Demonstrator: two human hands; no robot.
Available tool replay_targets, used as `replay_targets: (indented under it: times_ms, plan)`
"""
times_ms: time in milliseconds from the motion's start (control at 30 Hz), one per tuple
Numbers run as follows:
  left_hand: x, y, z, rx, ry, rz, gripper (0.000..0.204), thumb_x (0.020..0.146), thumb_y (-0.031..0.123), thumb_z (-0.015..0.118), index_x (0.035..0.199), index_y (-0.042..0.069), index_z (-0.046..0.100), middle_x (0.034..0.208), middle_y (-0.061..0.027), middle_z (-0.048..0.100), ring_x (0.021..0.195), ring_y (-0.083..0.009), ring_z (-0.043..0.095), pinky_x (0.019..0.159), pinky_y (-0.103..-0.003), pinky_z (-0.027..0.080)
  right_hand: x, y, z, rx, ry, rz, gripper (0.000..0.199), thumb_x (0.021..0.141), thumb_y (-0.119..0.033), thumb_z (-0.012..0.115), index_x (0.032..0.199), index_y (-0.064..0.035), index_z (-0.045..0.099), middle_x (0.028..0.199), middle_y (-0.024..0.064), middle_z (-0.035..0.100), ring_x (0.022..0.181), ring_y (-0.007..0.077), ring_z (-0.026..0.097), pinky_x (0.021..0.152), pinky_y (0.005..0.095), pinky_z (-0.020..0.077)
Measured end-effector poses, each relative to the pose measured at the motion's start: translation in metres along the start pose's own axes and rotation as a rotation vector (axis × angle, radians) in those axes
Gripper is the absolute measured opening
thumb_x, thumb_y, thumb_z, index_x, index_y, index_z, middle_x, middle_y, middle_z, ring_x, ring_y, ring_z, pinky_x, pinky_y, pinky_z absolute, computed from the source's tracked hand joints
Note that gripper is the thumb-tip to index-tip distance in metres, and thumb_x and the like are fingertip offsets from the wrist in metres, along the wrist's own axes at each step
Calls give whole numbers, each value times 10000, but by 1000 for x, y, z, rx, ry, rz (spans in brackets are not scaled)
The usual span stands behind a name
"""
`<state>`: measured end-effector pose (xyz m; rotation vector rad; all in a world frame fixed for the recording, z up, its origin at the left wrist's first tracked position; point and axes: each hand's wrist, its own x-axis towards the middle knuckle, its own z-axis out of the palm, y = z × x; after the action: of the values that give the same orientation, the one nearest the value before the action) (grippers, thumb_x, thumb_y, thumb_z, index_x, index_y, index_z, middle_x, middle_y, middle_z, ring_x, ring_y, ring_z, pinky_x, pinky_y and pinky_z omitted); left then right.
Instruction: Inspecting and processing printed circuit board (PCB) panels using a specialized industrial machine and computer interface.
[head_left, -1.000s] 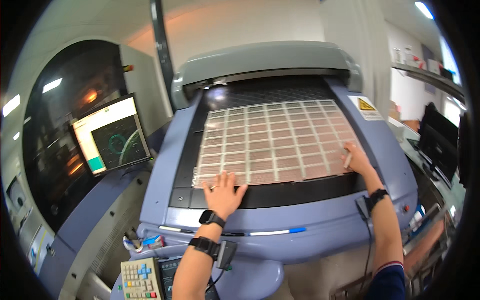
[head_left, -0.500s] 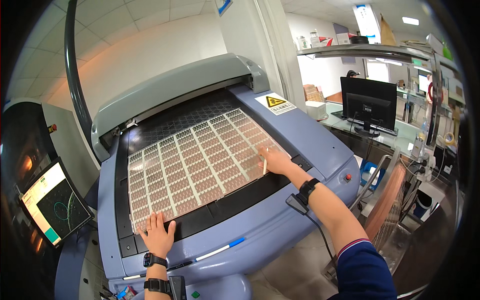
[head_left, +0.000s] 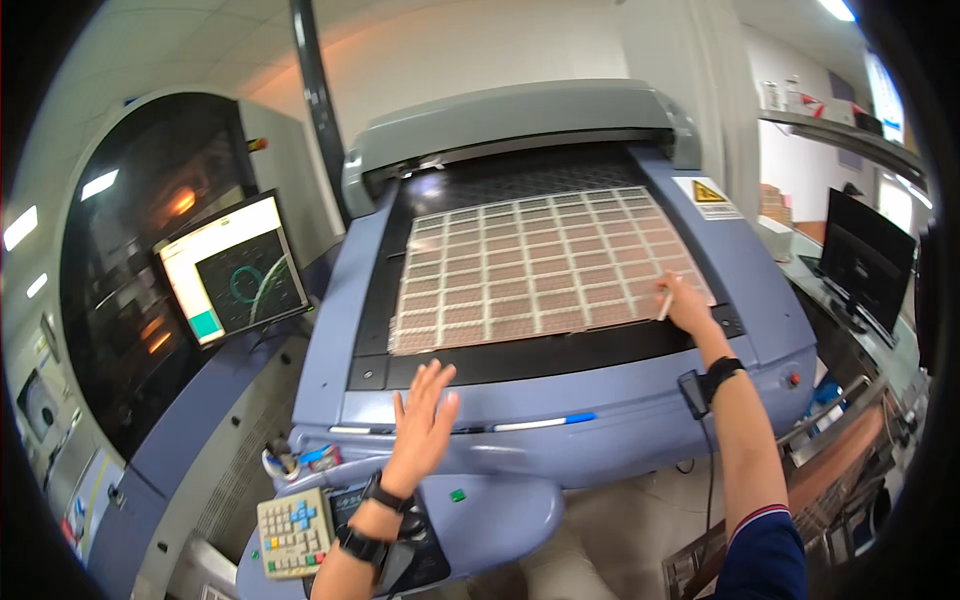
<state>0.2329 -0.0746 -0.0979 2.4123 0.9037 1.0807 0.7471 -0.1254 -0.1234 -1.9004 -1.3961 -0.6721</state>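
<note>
A large copper-coloured panel, split by pale strips into a grid of small repeated patterns, lies flat on the black bed of a blue-grey machine. At the panel's near right corner, my right hand pinches a slim white pen-like stick. Its fingers are over the panel's surface; whether the tip touches cannot be made out. My left hand is off the panel, raised over the machine's front ledge, its fingers stretched out and holding nothing. Each wrist wears dark straps.
Blue-capped white marker lies on the front ledge. Below my left forearm is a beige keypad on a side shelf. A lit monitor stands left. Grey cover spans the back; a red button sits at the right front corner.
My left hand has lifted off the panel's near left corner. My right hand stays at the right edge with the stick. The view has swung left, bringing in the keypad.
</note>
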Motion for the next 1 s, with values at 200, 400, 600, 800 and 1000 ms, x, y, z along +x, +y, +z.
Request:
replay_targets:
  times_ms: [200, 400, 600, 800, 1000]
  plan:
    - [-165, 20, -114, -261, 172, -100, 355, 959, 171, 403, 1257, 31, 534, 1377, -140, 472, 1343, -265, 362, 1114, -425, 203, -26, -102, -28, 401, 26, -110, 290, 848, -100, 635, 1119, -18, 570, 991, 153, 649, 954, 303, 629, 816, 377, 483]
    - [-315, -66, -170, 398, 566, -539, 259, 942, 155, 450, 1121, 46, 602, 1221, -138, 562, 1219, -310, 460, 1040, -431, 317, -158, -244, -47, 920, -395, -126, 150, 898, -179, 604, 865, -33, 621, 746, 48, 651, 677, 142, 588, 633, 275, 472]
    - [-365, -128, -173, 782, 403, -854, 351, 936, 312, 474, 1243, 154, 539, 1359, -110, 457, 1314, -316, 355, 1038, -618, 233, -226, -347, -19, 1135, -698, -390, 128, 840, -140, 672, 923, -42, 670, 809, 49, 703, 670, 194, 647, 635, 300, 502]
    - [-349, -129, -181, 772, 314, -886, 327, 930, 371, 463, 1185, 215, 595, 1348, -70, 476, 1304, -271, 382, 1023, -651, 224, -240, -369, -16, 1275, -807, -305, 151, 875, -134, 646, 981, -28, 658, 851, 67, 713, 718, 190, 675, 663, 298, 522]
    - [-349, -124, -182, 726, 344, -863, 312, 917, 351, 479, 1120, 136, 576, 1321, -81, 502, 1281, -274, 408, 1022, -607, 247, -242, -370, -20, 1374, -925, -149, 149, 889, -70, 612, 1006, 12, 654, 863, 104, 712, 742, 135, 671, 665, 246, 545]
